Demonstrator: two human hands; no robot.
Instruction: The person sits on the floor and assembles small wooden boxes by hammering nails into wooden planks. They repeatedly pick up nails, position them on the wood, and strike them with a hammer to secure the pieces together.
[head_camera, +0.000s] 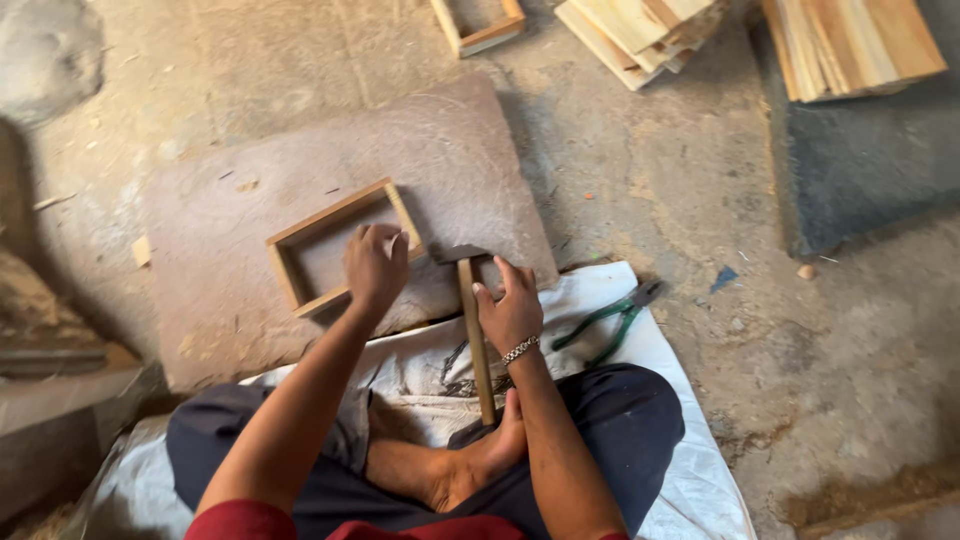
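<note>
Head view — left hand (374, 265) on wooden frame (340, 245), right hand (512, 308) touching hammer (473, 320).

Left hand (374, 264) covers the near-right corner of the rectangular pale wooden frame (340, 245). Second wooden frame (480, 25) at 12 o'clock is cut by the top edge, as are the stacked pale wood planks (640, 30) at 1 o'clock. Green-handled pliers (608, 320): jaw tips too small to make out.
</note>
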